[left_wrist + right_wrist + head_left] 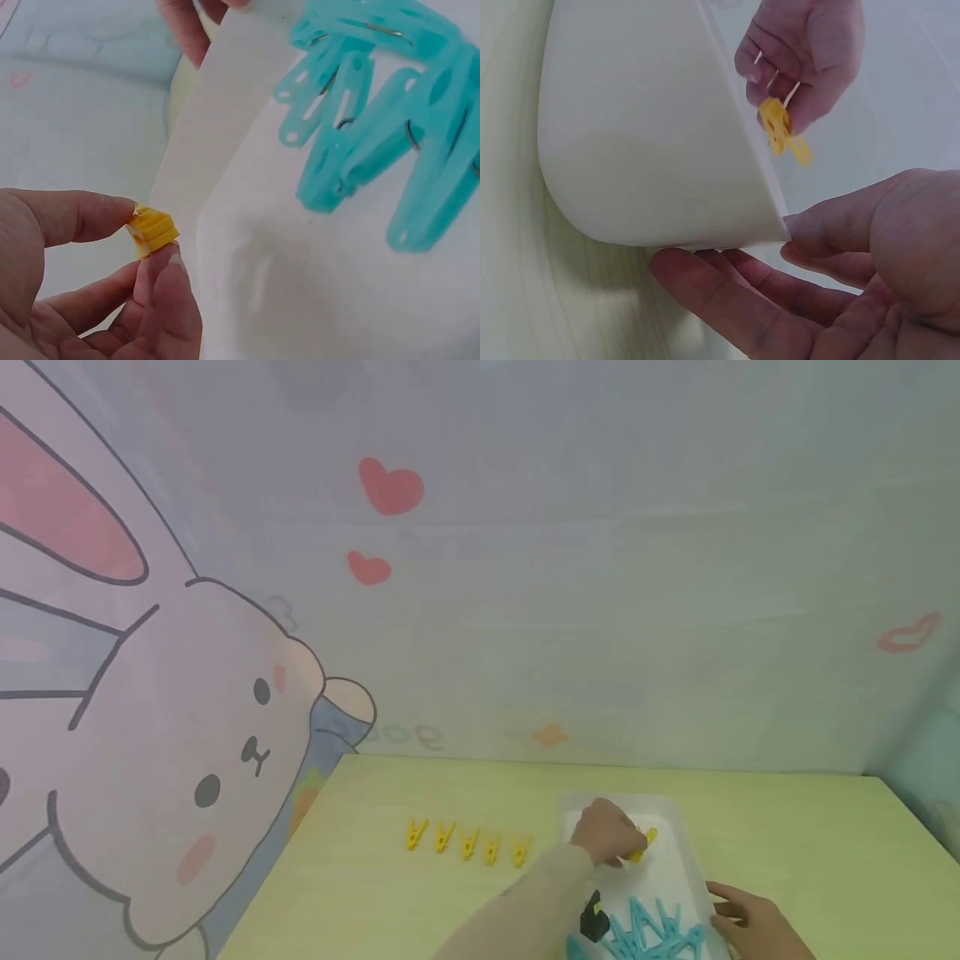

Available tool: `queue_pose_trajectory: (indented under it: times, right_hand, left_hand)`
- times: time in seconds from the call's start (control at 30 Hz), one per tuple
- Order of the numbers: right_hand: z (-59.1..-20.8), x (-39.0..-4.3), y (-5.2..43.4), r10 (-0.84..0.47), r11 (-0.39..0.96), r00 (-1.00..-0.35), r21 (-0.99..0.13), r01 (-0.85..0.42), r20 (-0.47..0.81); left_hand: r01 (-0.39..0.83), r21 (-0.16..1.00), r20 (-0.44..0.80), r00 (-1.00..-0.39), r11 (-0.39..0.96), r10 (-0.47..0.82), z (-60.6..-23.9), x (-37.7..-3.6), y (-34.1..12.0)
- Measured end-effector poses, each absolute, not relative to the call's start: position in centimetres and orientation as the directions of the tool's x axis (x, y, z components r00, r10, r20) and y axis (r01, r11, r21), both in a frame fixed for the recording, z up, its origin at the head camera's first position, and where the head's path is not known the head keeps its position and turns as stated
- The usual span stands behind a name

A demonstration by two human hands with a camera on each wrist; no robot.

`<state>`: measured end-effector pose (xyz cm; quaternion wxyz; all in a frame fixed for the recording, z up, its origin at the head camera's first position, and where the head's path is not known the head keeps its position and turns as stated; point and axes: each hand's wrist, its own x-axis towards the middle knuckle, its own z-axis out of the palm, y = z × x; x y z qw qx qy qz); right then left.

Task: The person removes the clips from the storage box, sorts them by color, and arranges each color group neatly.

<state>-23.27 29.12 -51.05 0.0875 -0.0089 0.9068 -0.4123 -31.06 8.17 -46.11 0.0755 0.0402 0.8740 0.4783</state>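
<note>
Over the far half of a white tray (675,870), my left hand (607,831) pinches a yellow clothespin (154,231) between thumb and fingertips. The right wrist view shows the clothespin's prongs pointing away from those fingers. At the tray's right side, my right hand (753,925) grips the edge, with its thumb at the rim and its fingers along the outer wall. A tangle of blue clothespins (651,937) with metal springs lies in the near part of the tray.
Several yellow clothespins (468,843) stand in a row on the light yellow-green table (337,877), left of the tray. Behind the table hangs a backdrop (600,610) printed with a rabbit and hearts. A small black device (595,918) sits by the left wrist.
</note>
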Motion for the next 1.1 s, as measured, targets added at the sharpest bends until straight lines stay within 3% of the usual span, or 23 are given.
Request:
queue_pose_trajectory:
  times: [0.5, 1.1]
  right_hand:
    - [-51.2, -23.3, 29.7, -0.116, 0.635, -0.983, -0.771, 0.039, -0.145]
    - [-52.0, -23.4, 29.5, -0.124, 0.658, -0.984, -0.753, 0.017, -0.131]
  left_hand:
    - [-0.055, 0.961, -0.108, -0.977, 0.272, 0.185, -45.4, -32.1, 1.6]
    - [-0.109, 0.970, -0.139, -0.982, 0.215, 0.131, -47.0, -33.3, -8.2]
